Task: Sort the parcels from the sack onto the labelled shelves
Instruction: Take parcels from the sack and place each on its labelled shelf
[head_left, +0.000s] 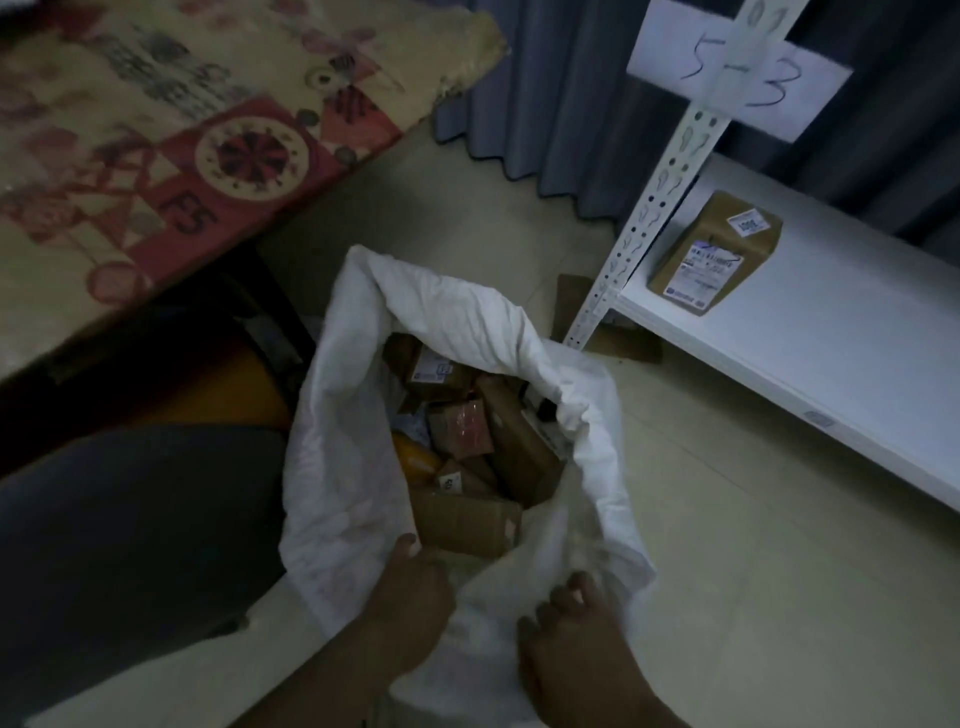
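Observation:
A white sack (343, 467) stands open on the floor, with several brown cardboard parcels (467, 519) and a yellow item inside. My left hand (410, 597) grips the near rim of the sack with curled fingers. My right hand (576, 639) pinches the sack's near right edge and holds the mouth apart. To the right is a white shelf (841, 364) with one brown labelled parcel (717, 254) on it. A paper label reading 5-3 (748, 78) is fixed on the shelf's upright post.
A bed or table with a patterned red and beige cover (156, 156) lies at the upper left. Grey curtains (561, 104) hang behind. Flat cardboard (623, 343) lies on the tiled floor by the shelf post. A dark clothed knee (130, 545) is at the left.

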